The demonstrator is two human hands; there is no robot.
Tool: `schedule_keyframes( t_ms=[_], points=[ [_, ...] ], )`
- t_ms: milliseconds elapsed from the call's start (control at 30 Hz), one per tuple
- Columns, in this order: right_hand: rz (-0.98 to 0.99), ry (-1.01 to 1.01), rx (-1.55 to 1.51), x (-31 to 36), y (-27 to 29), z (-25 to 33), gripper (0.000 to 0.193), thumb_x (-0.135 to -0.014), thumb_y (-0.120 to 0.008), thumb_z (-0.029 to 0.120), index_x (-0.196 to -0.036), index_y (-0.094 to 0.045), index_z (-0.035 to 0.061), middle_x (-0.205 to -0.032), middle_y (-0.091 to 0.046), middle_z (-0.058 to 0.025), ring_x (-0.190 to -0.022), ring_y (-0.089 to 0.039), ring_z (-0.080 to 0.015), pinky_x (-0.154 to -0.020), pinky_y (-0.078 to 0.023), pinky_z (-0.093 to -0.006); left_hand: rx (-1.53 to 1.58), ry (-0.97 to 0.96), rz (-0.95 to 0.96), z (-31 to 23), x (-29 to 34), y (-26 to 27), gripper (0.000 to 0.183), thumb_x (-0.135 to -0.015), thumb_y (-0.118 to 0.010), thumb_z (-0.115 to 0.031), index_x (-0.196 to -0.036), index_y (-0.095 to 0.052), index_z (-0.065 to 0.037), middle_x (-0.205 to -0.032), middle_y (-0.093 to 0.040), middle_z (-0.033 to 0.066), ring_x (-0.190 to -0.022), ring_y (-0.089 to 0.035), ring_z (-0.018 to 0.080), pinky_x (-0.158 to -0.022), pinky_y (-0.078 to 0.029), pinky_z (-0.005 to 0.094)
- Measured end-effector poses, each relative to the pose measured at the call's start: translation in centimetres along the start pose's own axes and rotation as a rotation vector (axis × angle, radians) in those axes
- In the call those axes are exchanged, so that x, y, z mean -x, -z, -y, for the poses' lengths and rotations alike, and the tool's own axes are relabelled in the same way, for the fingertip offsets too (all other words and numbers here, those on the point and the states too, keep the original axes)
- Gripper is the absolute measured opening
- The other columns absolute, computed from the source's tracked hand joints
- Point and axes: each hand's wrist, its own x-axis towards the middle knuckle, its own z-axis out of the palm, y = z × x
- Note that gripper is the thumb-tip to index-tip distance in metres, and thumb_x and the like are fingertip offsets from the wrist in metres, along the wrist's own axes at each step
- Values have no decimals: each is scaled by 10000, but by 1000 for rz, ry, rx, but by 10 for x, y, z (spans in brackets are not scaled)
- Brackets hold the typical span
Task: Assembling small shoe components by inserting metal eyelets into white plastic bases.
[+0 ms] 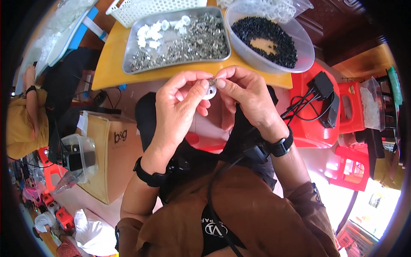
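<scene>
A small round white plastic part (209, 92) with a hole in it is pinched in my left hand (182, 96), just short of the table's near edge. My right hand (246, 92) meets it there, thumb and forefinger closed on a tiny metal piece (212, 81) at the part's upper rim. Fingertips hide most of that piece. Beyond my hands, a metal tray (162, 64) holds many small metal pieces (197, 40) and a few heaps of white plastic parts (150, 34). To its right stands a clear plastic bowl (306, 51) of small black parts (265, 32).
The yellow table (109, 70) carries a white basket (124, 13) behind the tray. Red stools (310, 132) stand at right, with a black device and cables (321, 88) on one. At left are a cardboard box (115, 162), a clear tub (87, 158) and another person's arm (32, 100).
</scene>
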Motion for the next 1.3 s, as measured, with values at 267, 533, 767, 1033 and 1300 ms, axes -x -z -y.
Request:
schedule_keyframes(
  t_ms=[267,533,767,1033,1300],
  points=[
    [-35,146,62,-39,-4,37,126,-894,-618,112,-928,-607,-8,-667,-560,9,-521,-459,-26,-432,-370,-183,11,-135,-11,-34,-45,2,163,-893,-620,-99,-1018,-618,6,-842,-624,55,-626,-602,92,-512,-491,203],
    [-81,180,13,-69,5,32,130,-901,-616,122,-952,-596,4,-730,-570,11,-536,-483,-27,-426,-387,-178,-89,-143,-46,-36,-78,7,141,-886,-626,-85,-997,-626,1,-884,-636,61,-629,-617,105,-498,-499,212],
    [-171,223,131,-77,8,39,137,-880,-614,125,-918,-595,-6,-690,-570,2,-546,-509,-36,-425,-403,-183,-168,-147,-54,-30,-97,13,122,-878,-634,-87,-975,-627,-12,-866,-629,62,-621,-618,116,-488,-495,216],
    [-126,234,117,-74,17,40,145,-909,-597,134,-954,-591,-4,-818,-633,-30,-586,-524,-36,-452,-433,-176,-629,-216,-142,-23,-110,18,173,-866,-618,-30,-1037,-627,-9,-887,-606,49,-654,-585,92,-535,-488,212],
    [-229,356,272,-31,2,32,93,-846,-652,102,-879,-627,19,-734,-606,-19,-584,-545,-71,-475,-435,-221,-175,4,72,-37,-61,6,196,-896,-630,-168,-1016,-649,-15,-840,-636,45,-624,-592,93,-510,-491,208]
  ],
)
